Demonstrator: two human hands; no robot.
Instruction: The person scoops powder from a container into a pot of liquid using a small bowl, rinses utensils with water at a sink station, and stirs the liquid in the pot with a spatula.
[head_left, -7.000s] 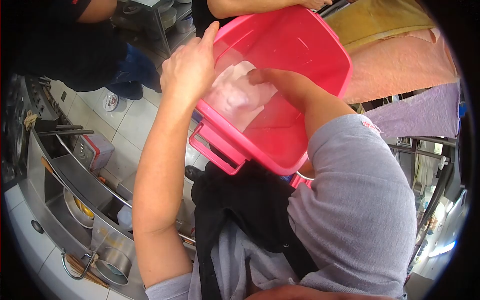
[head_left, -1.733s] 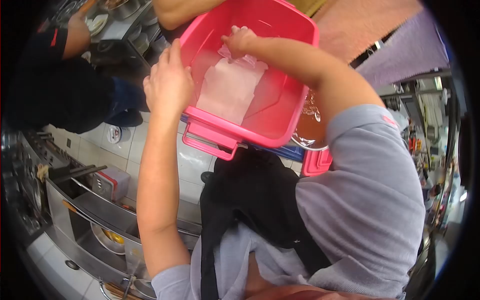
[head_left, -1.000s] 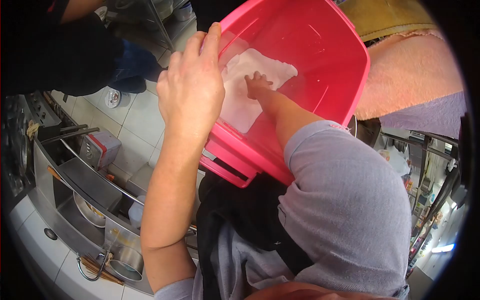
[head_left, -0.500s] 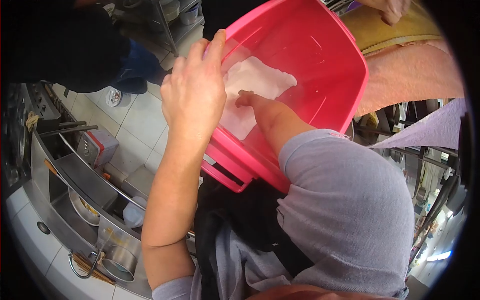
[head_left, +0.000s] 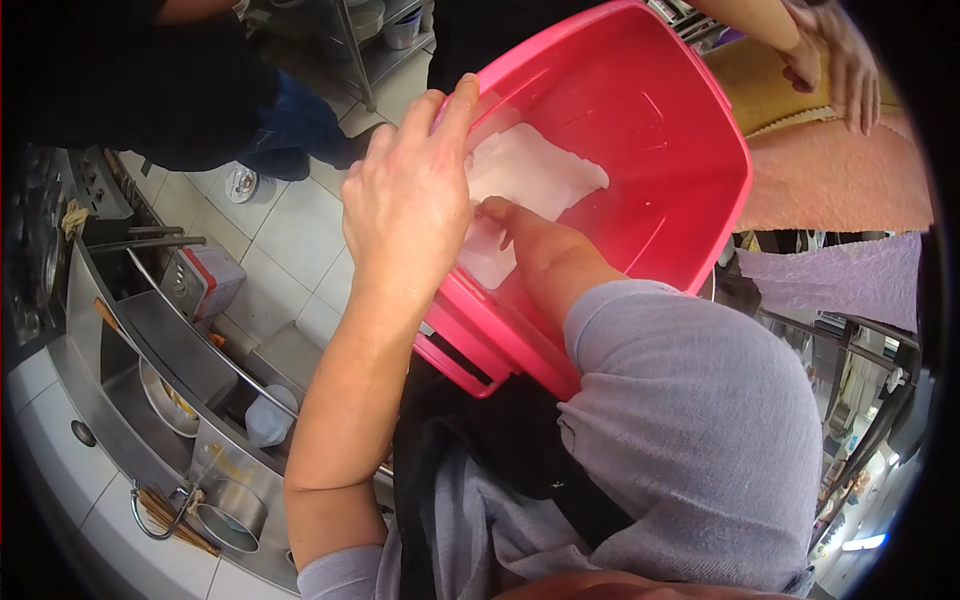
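A deep pink plastic bin (head_left: 660, 130) is tilted in front of me, with white powder (head_left: 540, 165) lying at its bottom. My left hand (head_left: 415, 185) is closed over the bin's left rim, fingers hooked on the edge. Inside the bin, my right hand (head_left: 500, 212) reaches down to the powder with its fingers curled. Whatever those fingers hold, if anything, is too small to make out.
At the top right, another person's hands (head_left: 840, 75) are over a yellow sheet (head_left: 770, 85) and an orange sheet (head_left: 840, 180); a purple sheet (head_left: 840, 275) hangs below. A steel sink unit (head_left: 175, 360) with bowls stands left. A person in jeans (head_left: 295, 125) stands at the upper left.
The bin and my left hand appear slightly lower and further right in view. My right hand stays at the powder, its fingers changed in pose. More of the other person's hands shows.
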